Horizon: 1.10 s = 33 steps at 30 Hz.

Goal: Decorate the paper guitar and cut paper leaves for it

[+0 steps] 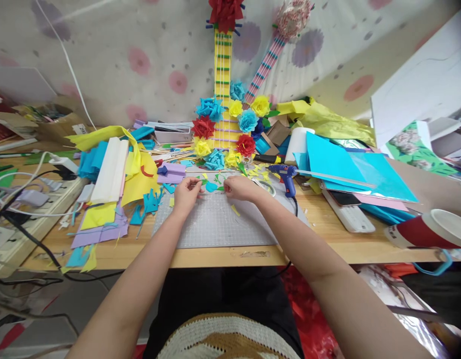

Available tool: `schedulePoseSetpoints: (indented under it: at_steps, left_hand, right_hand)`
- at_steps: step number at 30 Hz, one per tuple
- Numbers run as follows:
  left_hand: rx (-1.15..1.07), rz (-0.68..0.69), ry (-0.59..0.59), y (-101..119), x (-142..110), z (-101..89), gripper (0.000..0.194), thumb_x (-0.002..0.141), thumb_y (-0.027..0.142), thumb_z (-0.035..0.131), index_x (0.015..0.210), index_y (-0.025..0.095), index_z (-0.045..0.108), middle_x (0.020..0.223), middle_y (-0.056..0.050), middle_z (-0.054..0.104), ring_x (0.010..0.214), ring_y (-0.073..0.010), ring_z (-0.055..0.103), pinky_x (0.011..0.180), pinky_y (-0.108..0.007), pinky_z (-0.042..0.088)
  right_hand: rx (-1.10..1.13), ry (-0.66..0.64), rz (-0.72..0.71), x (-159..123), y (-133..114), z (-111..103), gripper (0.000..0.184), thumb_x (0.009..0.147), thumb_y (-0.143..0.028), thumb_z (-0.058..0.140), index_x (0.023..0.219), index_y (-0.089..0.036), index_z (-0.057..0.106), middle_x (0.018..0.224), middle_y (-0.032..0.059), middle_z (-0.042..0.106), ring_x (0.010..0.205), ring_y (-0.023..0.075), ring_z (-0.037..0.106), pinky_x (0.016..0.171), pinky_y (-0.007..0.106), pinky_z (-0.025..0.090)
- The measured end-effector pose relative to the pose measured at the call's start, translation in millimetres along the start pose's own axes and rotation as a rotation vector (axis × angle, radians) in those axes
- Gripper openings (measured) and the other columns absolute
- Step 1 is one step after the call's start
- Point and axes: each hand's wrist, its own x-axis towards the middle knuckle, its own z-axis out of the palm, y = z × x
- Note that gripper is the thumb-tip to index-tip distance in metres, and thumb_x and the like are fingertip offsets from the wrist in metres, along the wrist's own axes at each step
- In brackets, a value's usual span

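Over the grey cutting mat (223, 224), my left hand (188, 195) has its thumb and fingers pinched together at the far left part. What it pinches is too small to make out. My right hand (238, 188) is closed a short way to the right, knuckles up, and its fingertips are mostly hidden. Between the hands lie blue paper petals (211, 186) and small green paper leaves. Just beyond them stands a yellow paper guitar (222, 70) covered with red, blue and yellow paper flowers. A blue glue gun (287, 178) lies right of my right hand.
Left are a power strip (47, 217) with cables, a white paper roll (110, 169) and crepe scraps (99, 227). On the right are blue sheets (335, 159), a white power bank (350, 212) and a tipped-looking red-and-white cup (432, 229). A pink guitar (266, 65) leans behind.
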Motion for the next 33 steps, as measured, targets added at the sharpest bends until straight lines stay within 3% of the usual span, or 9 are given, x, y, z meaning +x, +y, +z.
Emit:
schedulePoseSetpoints:
  at_steps: [7,16,33]
  left_hand:
    - [-0.004,-0.016,-0.01,0,0,0.2,0.017,0.065,0.029,0.063,0.074,0.016,0.056,0.058,0.002,0.057,0.053,-0.0123,0.06,0.042,-0.021,0.048]
    - [0.006,-0.036,-0.017,-2,0,1.7,0.02,0.064,0.031,0.063,0.075,0.015,0.057,0.057,0.001,0.057,0.053,-0.0132,0.06,0.042,-0.022,0.048]
    - [0.003,-0.039,-0.024,-2,0,2.9,0.021,0.063,0.032,0.065,0.075,0.016,0.057,0.056,0.002,0.057,0.052,-0.0127,0.06,0.041,-0.021,0.049]
  right_hand:
    - [0.132,0.106,0.046,-5,9,9,0.014,0.07,-0.017,0.05,0.078,-0.019,0.061,0.082,0.0029,0.065,0.07,0.0143,0.054,0.056,0.023,0.029]
    - [0.354,0.242,0.046,-6,10,28,0.017,0.073,-0.018,0.053,0.089,-0.018,0.059,0.085,0.0028,0.065,0.072,0.0129,0.055,0.063,0.022,0.036]
    - [0.387,0.326,-0.061,-5,12,34,0.033,0.067,-0.006,0.044,0.095,-0.017,0.058,0.087,0.0037,0.062,0.078,0.0136,0.053,0.068,0.022,0.037]
